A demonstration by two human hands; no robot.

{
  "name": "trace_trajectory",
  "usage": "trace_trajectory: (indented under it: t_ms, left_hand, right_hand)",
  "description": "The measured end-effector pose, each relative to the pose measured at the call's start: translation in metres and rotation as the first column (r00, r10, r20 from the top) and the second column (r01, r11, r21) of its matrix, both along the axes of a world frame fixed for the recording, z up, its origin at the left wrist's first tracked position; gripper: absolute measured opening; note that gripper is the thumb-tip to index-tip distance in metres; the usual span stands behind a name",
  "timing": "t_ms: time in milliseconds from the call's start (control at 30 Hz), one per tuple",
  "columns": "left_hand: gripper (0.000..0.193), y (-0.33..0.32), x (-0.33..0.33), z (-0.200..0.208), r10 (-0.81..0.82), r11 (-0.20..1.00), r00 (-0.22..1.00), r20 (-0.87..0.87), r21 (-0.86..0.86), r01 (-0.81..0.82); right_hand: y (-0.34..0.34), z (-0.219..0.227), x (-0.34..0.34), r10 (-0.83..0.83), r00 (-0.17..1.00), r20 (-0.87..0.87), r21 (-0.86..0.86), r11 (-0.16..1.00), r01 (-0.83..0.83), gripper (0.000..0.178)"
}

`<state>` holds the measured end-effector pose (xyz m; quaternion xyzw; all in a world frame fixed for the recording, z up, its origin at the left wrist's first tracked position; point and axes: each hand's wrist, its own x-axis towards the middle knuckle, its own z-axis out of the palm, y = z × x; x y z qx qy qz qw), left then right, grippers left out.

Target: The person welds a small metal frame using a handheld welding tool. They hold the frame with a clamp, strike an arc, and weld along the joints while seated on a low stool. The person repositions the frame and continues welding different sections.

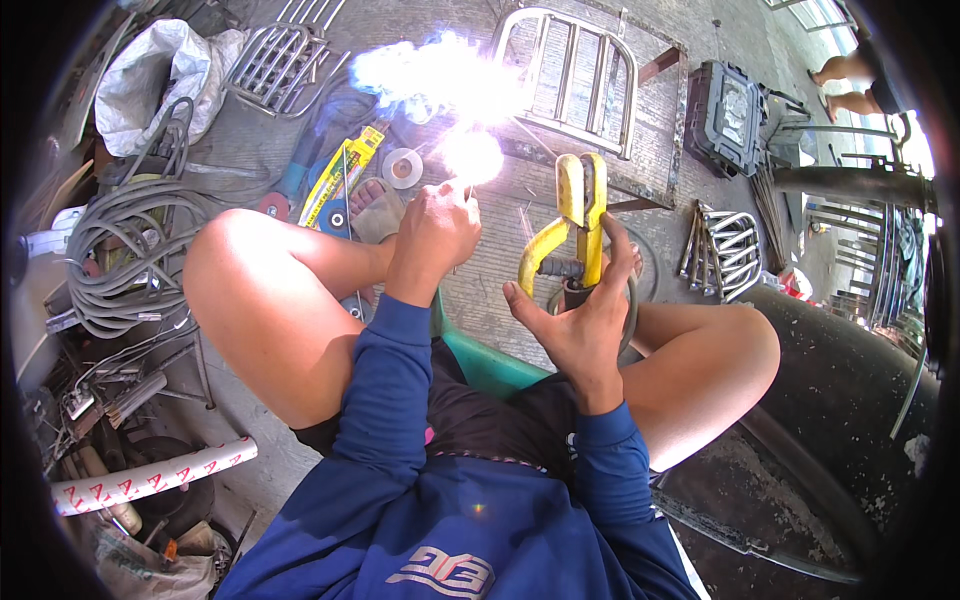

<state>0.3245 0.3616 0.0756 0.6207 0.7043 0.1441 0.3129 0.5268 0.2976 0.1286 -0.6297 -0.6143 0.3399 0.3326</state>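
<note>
My right hand (pixel 590 320) is wrapped round the handle of a yellow electrode holder (pixel 545 250), its thumb reaching out along the near side. A thin welding rod (pixel 535 138) runs from the holder's jaws up and left into a dazzling white-violet welding glare. Just below a second bright spot, my left hand (pixel 440 225) is closed, fingers pinched together. Whatever it pinches is lost in the glare. Beyond the rod lies a shiny tubular metal frame (pixel 566 75) on a rusty square frame (pixel 668 65). The work at the arc itself cannot be seen.
Near my left foot lie a yellow packet (pixel 345 175) and a white roll (pixel 403 168). Coiled cable (pixel 130 250) and a white sack (pixel 160 80) sit at left. A black case (pixel 725 118), bent metal tubes (pixel 735 245) and a dark cylinder (pixel 830 400) stand at right. Another person's legs (pixel 850 85) show far right.
</note>
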Motion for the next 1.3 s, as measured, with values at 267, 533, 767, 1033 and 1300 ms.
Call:
trace_trajectory:
  t_ms: [267, 533, 767, 1033, 1300]
  left_hand:
    - [0.023, 0.006, 0.006, 0.010, 0.080, 0.983, 0.996, 0.044, -0.172, -0.071]
    - [0.024, 0.003, 0.004, 0.003, 0.054, 0.990, 0.998, 0.013, -0.128, -0.052]
    - [0.028, -0.001, 0.003, -0.005, 0.010, 1.000, 1.000, 0.008, 0.029, -0.010]
    - [0.027, 0.003, 0.008, 0.009, 0.050, 0.997, 0.999, -0.001, -0.065, -0.050]
    - [0.023, -0.004, 0.001, -0.006, -0.042, 0.992, 0.999, 0.021, 0.120, 0.039]
  right_hand:
    - [0.002, -0.001, 0.000, 0.031, 0.992, 0.120, 0.177, 0.983, -0.052, 0.116]
    - [0.000, 0.003, -0.004, -0.004, 1.000, 0.016, 0.015, 1.000, 0.004, 0.115]
    - [0.001, 0.001, -0.003, 0.001, 1.000, 0.028, 0.033, 0.999, -0.002, 0.113]
    - [0.002, 0.001, -0.003, -0.012, 0.999, 0.043, 0.025, 1.000, 0.011, 0.114]
    - [0.002, -0.002, -0.002, 0.001, 1.000, 0.006, 0.033, 0.999, -0.001, 0.115]
